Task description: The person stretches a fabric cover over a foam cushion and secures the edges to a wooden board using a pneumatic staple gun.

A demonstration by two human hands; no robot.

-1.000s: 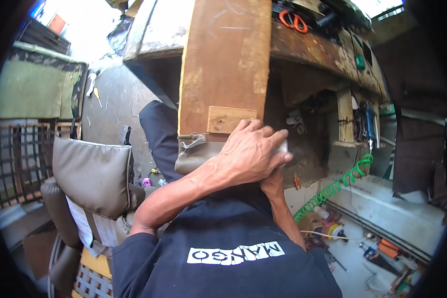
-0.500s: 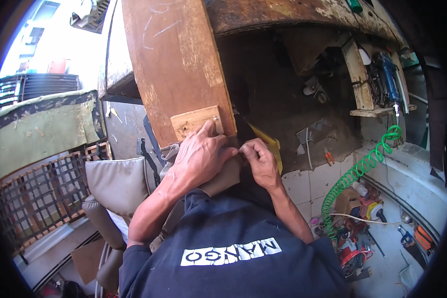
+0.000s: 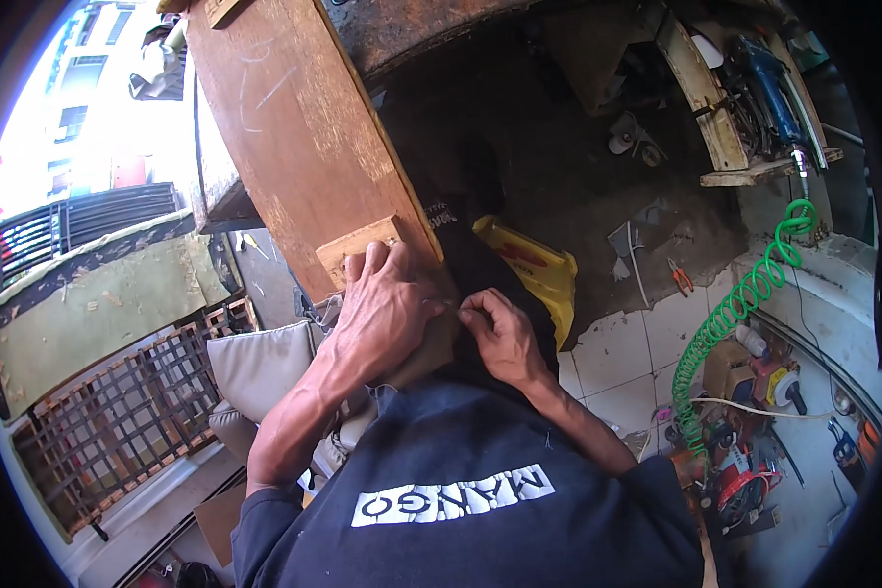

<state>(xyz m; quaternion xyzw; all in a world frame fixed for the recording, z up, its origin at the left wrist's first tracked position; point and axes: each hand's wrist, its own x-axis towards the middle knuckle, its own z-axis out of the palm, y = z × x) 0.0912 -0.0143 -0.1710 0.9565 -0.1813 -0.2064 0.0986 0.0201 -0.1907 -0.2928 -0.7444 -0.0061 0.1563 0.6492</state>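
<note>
Left hand: the left hand (image 3: 377, 318) lay palm-down with fingers bent, their tips at the small pale wooden block (image 3: 355, 238); whether it gripped anything underneath could not be told.
Right hand: the right hand (image 3: 505, 338) was nearly closed, thumb and forefinger pinched together just beside the left thumb; anything between them was too fine to tell.
Brown sheet material: the dull brown, smooth sheet material (image 3: 426, 358) lay partly hidden below the left hand, near the board's end; it looked soft, light and slightly slippery, probably best pinched by its edge.
Board: the long, reddish-brown wooden board (image 3: 294, 127) bore the block; it looked stiff and heavy, best held along both sides.
Floor: a yellow plastic piece (image 3: 544, 279) lay beyond the right hand.
</note>
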